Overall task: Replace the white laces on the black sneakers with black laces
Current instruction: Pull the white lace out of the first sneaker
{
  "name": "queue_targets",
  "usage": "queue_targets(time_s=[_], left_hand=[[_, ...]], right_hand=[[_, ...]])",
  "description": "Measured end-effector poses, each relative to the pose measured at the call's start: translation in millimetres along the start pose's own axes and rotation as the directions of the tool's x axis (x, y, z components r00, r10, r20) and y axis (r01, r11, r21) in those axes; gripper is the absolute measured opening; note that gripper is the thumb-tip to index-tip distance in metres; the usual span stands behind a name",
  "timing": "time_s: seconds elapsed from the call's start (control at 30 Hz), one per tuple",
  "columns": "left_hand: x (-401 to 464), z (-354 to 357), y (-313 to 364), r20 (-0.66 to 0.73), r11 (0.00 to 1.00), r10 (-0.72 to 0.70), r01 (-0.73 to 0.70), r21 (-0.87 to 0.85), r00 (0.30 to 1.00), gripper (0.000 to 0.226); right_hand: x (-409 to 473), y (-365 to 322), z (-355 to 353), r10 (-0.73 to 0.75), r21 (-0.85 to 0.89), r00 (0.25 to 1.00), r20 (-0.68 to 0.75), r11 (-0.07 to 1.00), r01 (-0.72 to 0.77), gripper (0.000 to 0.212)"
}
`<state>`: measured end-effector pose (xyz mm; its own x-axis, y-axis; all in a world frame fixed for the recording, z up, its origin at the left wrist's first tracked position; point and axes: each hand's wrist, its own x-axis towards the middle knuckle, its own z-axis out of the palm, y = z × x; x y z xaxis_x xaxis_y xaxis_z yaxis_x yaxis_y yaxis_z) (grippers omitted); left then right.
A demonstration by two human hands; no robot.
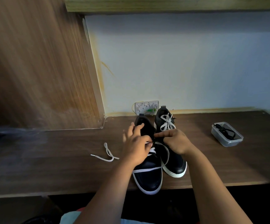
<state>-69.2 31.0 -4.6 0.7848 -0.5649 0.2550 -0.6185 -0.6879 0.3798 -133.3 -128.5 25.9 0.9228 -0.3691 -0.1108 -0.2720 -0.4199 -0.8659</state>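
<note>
Bench (pixel 50 167) of dark wood carries two black sneakers (pixel 148 177) side by side, toes toward the person. Left hand (pixel 136 147) pinches the near sneaker's white lace (pixel 165 152); right hand (pixel 178 141) curls its grip onto the same lace. Clear tub (pixel 227 135) at right holds black laces (pixel 224 130). A loose white lace end (pixel 106 155) trails left.

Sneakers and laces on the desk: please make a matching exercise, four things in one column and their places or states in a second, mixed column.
Things:
1. near sneaker
2. far sneaker
3. plastic box
4. loose lace end

Places or states:
A. lies on the desk, left of the shoes
B. holds black laces
C. white lace tied in a bow
D. both hands working at its white lace

Pairs: 1-D, 2-C, 3-B, 4-A
</note>
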Motion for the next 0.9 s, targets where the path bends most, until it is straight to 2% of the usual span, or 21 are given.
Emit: queue_targets(time_s=[0.07,0.1,0.13,0.17,0.2,0.23,0.27,0.3,0.33,0.37,0.4,0.43,0.47,0.5,0.53,0.6,0.67,0.73,0.83,0.87,0.9], left_hand=[[1,6,2,-0.069,0.999,0.015,-0.017,-0.032,0.997,0.01],[2,3,5,-0.122,0.986,-0.045,0.025,-0.163,0.992,0.01],[4,-6,10,-0.161,0.914,-0.167,0.092,-0.394,0.973,0.011],[5,-22,14,-0.132,0.673,-0.368,0.166,-0.721,0.92,0.015],[8,-41,15,-0.004,0.287,-0.536,0.177,-0.941,0.844,0.018],[9,-55,9,0.125,-0.068,-0.61,0.106,-0.992,0.782,0.019],[8,-68,-4,0.194,-0.277,-0.641,0.012,-0.961,0.743,0.015],[6,-77,-22,0.235,-0.378,-0.68,-0.058,-0.924,0.695,0.008],[4,-85,-36,0.263,-0.4,-0.718,-0.073,-0.914,0.645,0.005],[0,-90,-49,0.258,-0.354,-0.764,-0.049,-0.934,0.592,0.009],[-1,-89,-61,0.213,-0.226,-0.816,0.043,-0.973,0.538,0.016],[-2,-86,-70,0.123,0.004,-0.851,0.24,-0.971,0.511,0.022],[-2,-80,-73,0.007,0.285,-0.857,0.484,-0.828,0.516,0.027],[-3,-72,-70,-0.099,0.544,-0.795,0.632,-0.551,0.598,0.03],[-3,-66,-66,-0.15,0.722,-0.679,0.617,-0.314,0.718,0.028],[-1,-49,-50,-0.219,0.93,-0.355,0.319,-0.182,0.909,0.024],[2,-29,-27,-0.187,0.993,-0.068,0.047,-0.113,0.98,0.021],[2,-10,-8,-0.097,0.998,0.068,-0.068,0.011,0.993,0.017],[7,7,-9,-0.074,0.995,0.097,-0.095,0.027,0.993,0.013],[9,6,-11,-0.104,0.996,0.052,-0.058,-0.061,0.993,0.012],[11,-1,-12,-0.147,0.967,-0.055,0.017,-0.253,0.988,0.012]], right_hand=[[0,1,1,0.011,0.008,1.0,-0.011,1.0,-0.011,0.045],[0,1,1,0.013,0.015,1.0,-0.018,1.0,-0.013,0.045],[0,2,1,0.016,0.022,1.0,-0.021,1.0,-0.016,0.045],[0,3,1,0.02,0.028,1.0,-0.02,0.999,-0.02,0.045],[-1,3,0,0.024,0.033,1.0,-0.015,0.999,-0.024,0.044],[-1,3,0,0.026,0.038,1.0,-0.01,0.999,-0.025,0.044],[0,3,0,0.026,0.042,1.0,-0.01,0.999,-0.025,0.043],[0,3,0,0.024,0.042,1.0,-0.013,0.999,-0.024,0.043],[0,3,0,0.024,0.039,1.0,-0.018,0.999,-0.024,0.044],[0,3,0,0.024,0.038,0.999,-0.021,0.999,-0.023,0.045],[1,3,1,0.021,0.038,1.0,-0.022,0.999,-0.02,0.045],[1,3,1,0.017,0.039,1.0,-0.023,0.999,-0.016,0.046],[2,3,1,0.014,0.041,1.0,-0.025,0.999,-0.013,0.046],[2,3,2,0.011,0.044,1.0,-0.026,0.999,-0.01,0.046],[3,3,3,0.009,0.045,1.0,-0.026,0.999,-0.007,0.047],[3,3,4,0.005,0.038,1.0,-0.029,0.999,-0.004,0.047],[3,3,4,0.006,0.039,1.0,-0.022,0.999,-0.005,0.047],[3,5,3,0.006,0.068,1.0,-0.012,0.998,-0.005,0.046],[2,8,2,0.026,0.116,1.0,-0.002,0.993,-0.025,0.044],[2,8,1,0.033,0.125,0.999,0.005,0.992,-0.033,0.044],[2,9,0,0.037,0.129,0.999,0.011,0.991,-0.038,0.044]])
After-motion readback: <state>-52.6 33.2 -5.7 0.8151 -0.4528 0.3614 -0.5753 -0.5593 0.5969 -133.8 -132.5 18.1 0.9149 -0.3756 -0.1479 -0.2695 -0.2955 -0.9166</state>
